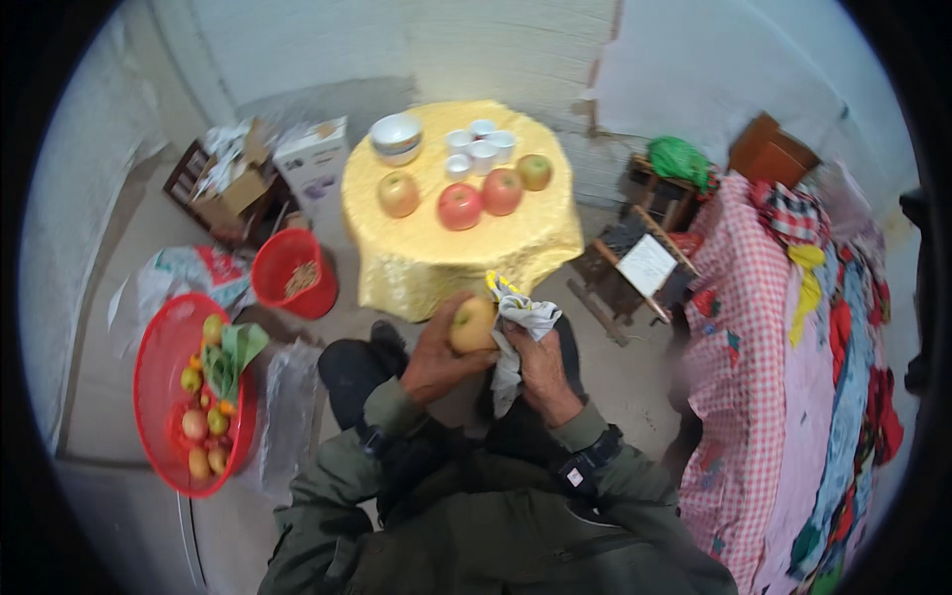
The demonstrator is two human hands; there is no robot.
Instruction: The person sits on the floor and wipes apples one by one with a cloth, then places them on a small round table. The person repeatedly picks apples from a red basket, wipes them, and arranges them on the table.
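Note:
My left hand grips a yellowish apple above my lap, its stem end showing. Close beside it, my right hand clasps a bunched white cloth with yellow marks at its upper tip; part of it hangs down between the hands. The cloth lies at the apple's right side; whether it touches the skin, I cannot tell. Before me stands a round table with a yellow tablecloth. On it are a yellowish-red apple, two red apples and a greenish apple.
Stacked bowls and several white cups stand on the table. To the left are a red basin of fruit, a red bucket and a cardboard box. A wooden chair and a cloth-covered bed are at right.

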